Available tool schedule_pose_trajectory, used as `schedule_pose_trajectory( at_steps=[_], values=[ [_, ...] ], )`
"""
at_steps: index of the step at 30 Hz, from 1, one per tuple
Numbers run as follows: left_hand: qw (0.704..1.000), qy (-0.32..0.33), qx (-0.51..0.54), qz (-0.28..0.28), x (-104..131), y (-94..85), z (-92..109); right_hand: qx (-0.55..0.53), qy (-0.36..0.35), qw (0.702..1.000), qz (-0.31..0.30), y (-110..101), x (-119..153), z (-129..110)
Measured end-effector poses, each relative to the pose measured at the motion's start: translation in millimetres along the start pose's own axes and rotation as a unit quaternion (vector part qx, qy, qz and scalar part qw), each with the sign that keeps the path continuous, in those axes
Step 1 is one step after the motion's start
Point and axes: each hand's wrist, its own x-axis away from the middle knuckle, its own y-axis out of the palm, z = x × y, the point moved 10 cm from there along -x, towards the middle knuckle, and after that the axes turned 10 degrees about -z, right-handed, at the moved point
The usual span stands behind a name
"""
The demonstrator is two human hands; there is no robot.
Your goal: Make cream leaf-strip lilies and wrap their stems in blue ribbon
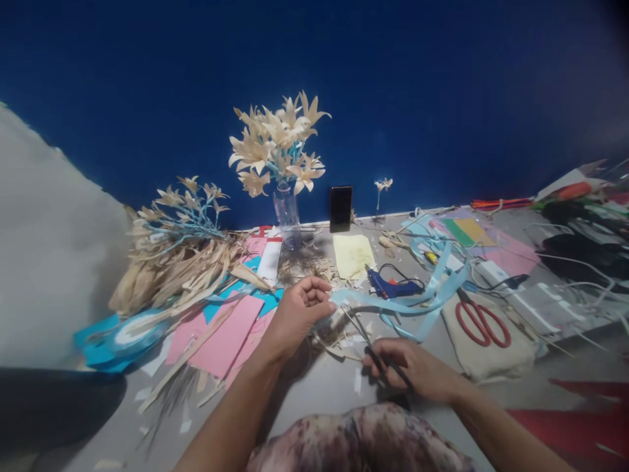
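My left hand [307, 303] pinches the end of a light blue ribbon [393, 303] between thumb and fingers. The ribbon runs off to the right and loops over the table. My right hand [410, 368] is closed around the dark handles of a pair of scissors [369, 342]. Their blades point up and to the left, just below the ribbon close to my left fingertips. Whether the blades touch the ribbon cannot be made out. Beyond my hands lies a blue glue gun [393, 284].
A clear vase [287, 216] of cream flowers [280, 134] and a phone [341, 208] stand at the back. Dried husks [181, 272] and pink paper [228, 334] lie left. Red-handled scissors [481, 324] rest on a cloth [491, 360] beside white power strips [545, 305] at right.
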Motion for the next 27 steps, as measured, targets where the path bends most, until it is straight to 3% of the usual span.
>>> schedule_pose_trajectory(
  at_steps=[3, 6, 13, 16, 19, 23, 27],
  values=[
    [1.0, -0.007, -0.011, -0.018, 9, 3.1, 0, -0.024, -0.051, 0.998, -0.01, 9, -20, -15],
    [0.999, -0.011, 0.01, -0.049, 14, 6.3, -4, -0.054, -0.055, 0.997, 0.0, 12, -30, -17],
    [0.974, -0.053, 0.115, -0.19, 15, 33.6, -21, -0.121, -0.053, 0.991, 0.007, 26, -35, -10],
    [0.965, -0.053, 0.125, -0.223, 12, 40.0, -28, -0.146, -0.071, 0.987, -0.008, 31, -35, -9],
    [0.966, -0.05, 0.12, -0.222, 7, 38.7, -37, -0.183, -0.085, 0.979, -0.026, 34, -37, -7],
    [0.974, -0.079, 0.117, -0.18, 2, 28.4, -47, -0.236, -0.071, 0.969, -0.028, 33, -38, -1],
    [0.974, -0.072, 0.123, -0.175, 4, 21.8, -41, -0.271, -0.097, 0.958, 0.003, 23, -34, 0]
  ],
)
